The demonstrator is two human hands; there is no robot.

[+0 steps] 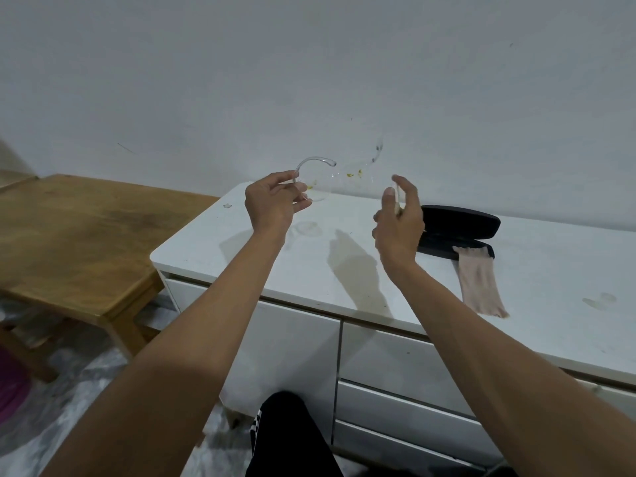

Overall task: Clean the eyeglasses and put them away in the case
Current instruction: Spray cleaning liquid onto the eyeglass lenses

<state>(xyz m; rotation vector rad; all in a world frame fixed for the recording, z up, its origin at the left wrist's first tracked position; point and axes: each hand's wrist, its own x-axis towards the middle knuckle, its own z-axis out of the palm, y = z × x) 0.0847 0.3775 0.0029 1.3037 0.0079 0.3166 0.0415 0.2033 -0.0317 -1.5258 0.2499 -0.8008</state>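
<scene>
above the white counter (344,266) each hand, left hand (275,201) and right hand (399,218), pinches the clear eyeglasses (330,182), held up probably to check smudges, while cloth (481,280) and open case (461,232) wait nearby.

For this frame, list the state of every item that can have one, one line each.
eyeglasses: clear frame, held up in the air above the cabinet, yellowish specks on the lenses
left hand: grips the glasses at one temple
right hand: fingers curled, seems to pinch the other temple
case: open, lying on the cabinet
cloth: draped from the case onto the cabinet top, untouched
cabinet: drawers closed, top stained
</scene>
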